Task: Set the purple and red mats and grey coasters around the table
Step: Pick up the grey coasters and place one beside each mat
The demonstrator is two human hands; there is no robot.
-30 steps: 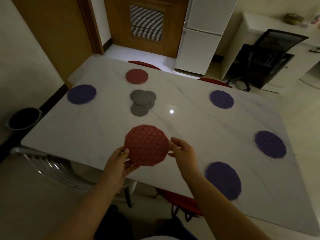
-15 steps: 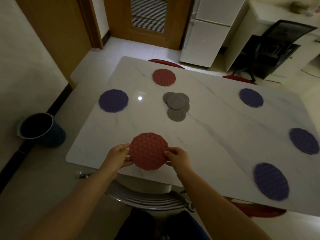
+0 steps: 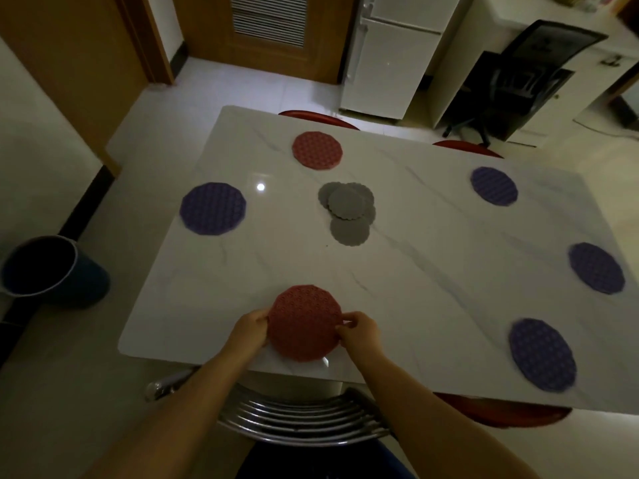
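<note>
A red mat (image 3: 304,323) lies at the near edge of the white marble table (image 3: 432,271). My left hand (image 3: 249,330) grips its left rim and my right hand (image 3: 359,331) pinches its right rim. A second red mat (image 3: 317,150) lies at the far side. Purple mats lie at the left end (image 3: 213,209), far right (image 3: 493,186), right end (image 3: 596,267) and near right (image 3: 541,354). A loose pile of grey coasters (image 3: 348,210) sits mid-table.
A metal-backed chair (image 3: 304,420) stands under the near edge, below my arms. Red chair seats show at the far edge (image 3: 320,117) and near right (image 3: 501,413). A dark bin (image 3: 52,271) is on the floor at left. A fridge (image 3: 387,57) and a black office chair (image 3: 518,77) stand behind.
My view has shifted left along the table. The red mat has come down from the air toward the near edge, still held by both hands.
</note>
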